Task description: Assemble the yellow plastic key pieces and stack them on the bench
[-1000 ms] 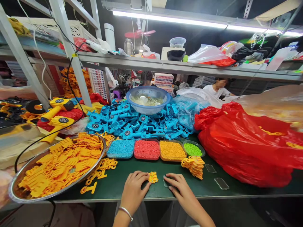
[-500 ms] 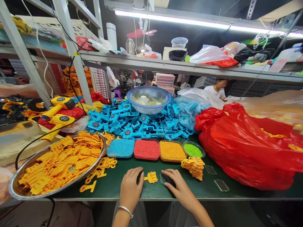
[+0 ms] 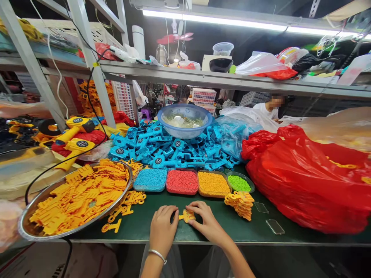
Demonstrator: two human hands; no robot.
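A small yellow plastic part (image 3: 188,216) with a narrow handle lies flat on the green tabletop in front of me. My left hand (image 3: 164,224) pinches the narrow left end between thumb and fingers. My right hand (image 3: 208,222) closes over the wide right end, fingers at its far edge and thumb at its near edge. The clear plastic cover is hard to make out under the right fingers. A stack of similar yellow parts (image 3: 241,204) leans to the right. Two clear plastic covers, a nearer one (image 3: 275,227) and a farther one (image 3: 261,207), lie beyond the stack.
Tubs of blue beads (image 3: 150,180), red beads (image 3: 182,182), yellow beads (image 3: 213,183) and green beads (image 3: 239,182) line the back. A metal basin (image 3: 21,227) heaped with yellow parts stands left. Blue toy pieces (image 3: 176,154) pile behind. A red bag (image 3: 304,185) bulges at right.
My right hand has moved left, bringing the clear cover from beside the yellow part onto its wide end. My left hand stays at the narrow end. The view has shifted slightly.
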